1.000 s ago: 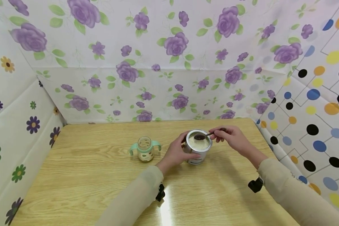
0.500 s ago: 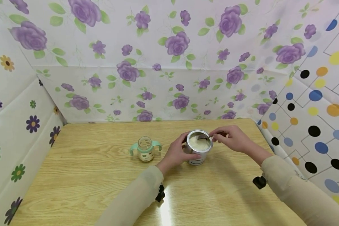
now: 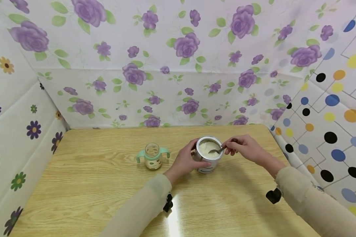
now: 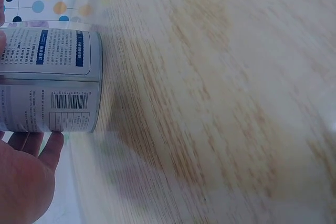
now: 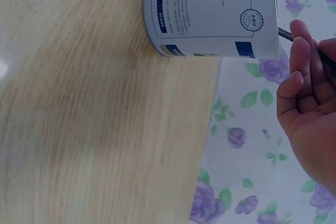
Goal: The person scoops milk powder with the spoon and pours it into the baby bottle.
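1. The right hand (image 3: 241,146) pinches the handle of the spoon (image 3: 221,150), thumb and fingers together on it, just beside the right rim of the can (image 3: 215,162)
2. The spoon slants into the can, its bowl at the pale powder (image 3: 207,146); it looks thin, stiff and rather light, so the handle's far end seems the right place to hold
3. The left hand (image 3: 186,161) is clamped around the can's left side, thumb across its front; the wall seems stiff but smooth, perhaps slippery, so a wide hold below the rim should be the safest
4. Inside the can, the powder looks soft and loose, and probably spills easily from a tilted spoon
5. Left of the can, apart from it, stands the bottle (image 3: 153,162); I judge it light, best taken by its green handles
6. Under the can is the wooden table (image 3: 106,184)
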Demonstrator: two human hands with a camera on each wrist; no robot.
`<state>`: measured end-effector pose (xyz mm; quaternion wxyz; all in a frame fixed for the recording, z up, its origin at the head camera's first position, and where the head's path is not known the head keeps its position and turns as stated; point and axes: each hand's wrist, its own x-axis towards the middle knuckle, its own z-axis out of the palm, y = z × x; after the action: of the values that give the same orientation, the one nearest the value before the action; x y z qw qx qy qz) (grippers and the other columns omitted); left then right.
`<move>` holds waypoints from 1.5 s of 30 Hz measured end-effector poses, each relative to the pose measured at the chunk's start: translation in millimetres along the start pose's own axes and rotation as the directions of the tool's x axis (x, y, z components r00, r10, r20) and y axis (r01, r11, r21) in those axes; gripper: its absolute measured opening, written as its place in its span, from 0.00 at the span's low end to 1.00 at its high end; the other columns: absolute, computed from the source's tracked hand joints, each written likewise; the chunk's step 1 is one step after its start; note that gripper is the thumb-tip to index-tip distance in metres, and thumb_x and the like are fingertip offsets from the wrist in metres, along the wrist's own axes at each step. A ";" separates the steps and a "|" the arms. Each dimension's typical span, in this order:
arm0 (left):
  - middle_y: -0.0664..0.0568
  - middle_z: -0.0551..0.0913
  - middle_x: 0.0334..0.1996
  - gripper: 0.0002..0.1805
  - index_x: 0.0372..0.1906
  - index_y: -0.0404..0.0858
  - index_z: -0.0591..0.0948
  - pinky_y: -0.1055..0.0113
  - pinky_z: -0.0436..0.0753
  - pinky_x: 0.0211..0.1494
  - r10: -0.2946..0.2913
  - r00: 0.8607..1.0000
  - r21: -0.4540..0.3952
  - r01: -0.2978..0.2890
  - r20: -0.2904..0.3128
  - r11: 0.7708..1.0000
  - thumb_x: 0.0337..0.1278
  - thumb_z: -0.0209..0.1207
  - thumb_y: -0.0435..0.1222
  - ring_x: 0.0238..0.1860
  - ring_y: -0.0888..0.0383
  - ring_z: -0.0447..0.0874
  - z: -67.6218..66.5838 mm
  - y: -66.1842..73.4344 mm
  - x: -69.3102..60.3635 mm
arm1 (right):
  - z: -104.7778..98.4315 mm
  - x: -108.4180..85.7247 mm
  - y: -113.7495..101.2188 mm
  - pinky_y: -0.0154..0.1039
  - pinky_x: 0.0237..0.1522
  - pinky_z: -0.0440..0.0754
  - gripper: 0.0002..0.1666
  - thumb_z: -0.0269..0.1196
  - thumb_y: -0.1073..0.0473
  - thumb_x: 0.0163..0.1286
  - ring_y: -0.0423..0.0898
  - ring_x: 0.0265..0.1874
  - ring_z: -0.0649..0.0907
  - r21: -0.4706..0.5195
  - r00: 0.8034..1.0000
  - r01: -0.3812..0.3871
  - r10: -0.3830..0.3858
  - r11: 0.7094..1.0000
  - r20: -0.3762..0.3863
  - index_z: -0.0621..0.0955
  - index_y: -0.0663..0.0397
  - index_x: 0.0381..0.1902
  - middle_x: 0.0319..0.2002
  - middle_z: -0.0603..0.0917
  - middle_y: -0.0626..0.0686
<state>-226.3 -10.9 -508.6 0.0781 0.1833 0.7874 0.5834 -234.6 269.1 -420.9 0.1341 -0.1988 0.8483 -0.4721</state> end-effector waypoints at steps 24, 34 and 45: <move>0.60 0.78 0.70 0.56 0.81 0.54 0.68 0.55 0.75 0.75 -0.002 1.000 0.003 0.002 -0.008 1.000 0.46 0.86 0.44 0.72 0.60 0.74 0.5 -0.4 0.7 | 20.9 -4.0 32.9 0.32 0.43 0.85 0.25 0.52 0.54 0.89 0.39 0.37 0.83 0.608 0.983 -0.099 0.171 0.787 -0.061 0.82 0.72 0.60 0.39 0.91 0.48; 0.60 0.78 0.70 0.55 0.81 0.55 0.68 0.53 0.76 0.75 0.009 1.000 0.003 -0.009 -0.010 1.000 0.46 0.86 0.46 0.72 0.58 0.75 0.8 -2.6 0.9 | 23.6 -6.3 29.0 0.31 0.42 0.84 0.20 0.52 0.54 0.89 0.39 0.36 0.82 0.703 0.971 -0.101 0.223 0.704 -0.084 0.86 0.59 0.56 0.39 0.91 0.47; 0.61 0.77 0.71 0.55 0.81 0.56 0.68 0.51 0.75 0.76 -0.011 1.000 -0.004 0.011 -0.002 1.000 0.47 0.85 0.46 0.73 0.58 0.74 0.2 -0.2 -1.8 | 28.4 -13.7 32.6 0.32 0.46 0.85 0.19 0.51 0.54 0.89 0.40 0.38 0.84 0.738 0.971 -0.057 0.211 0.673 -0.116 0.87 0.57 0.57 0.41 0.91 0.47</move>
<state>-224.6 -11.5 -509.0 0.0806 0.1782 0.7873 0.5847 -217.6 269.7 -462.9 0.1541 -0.0195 0.6111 -0.7761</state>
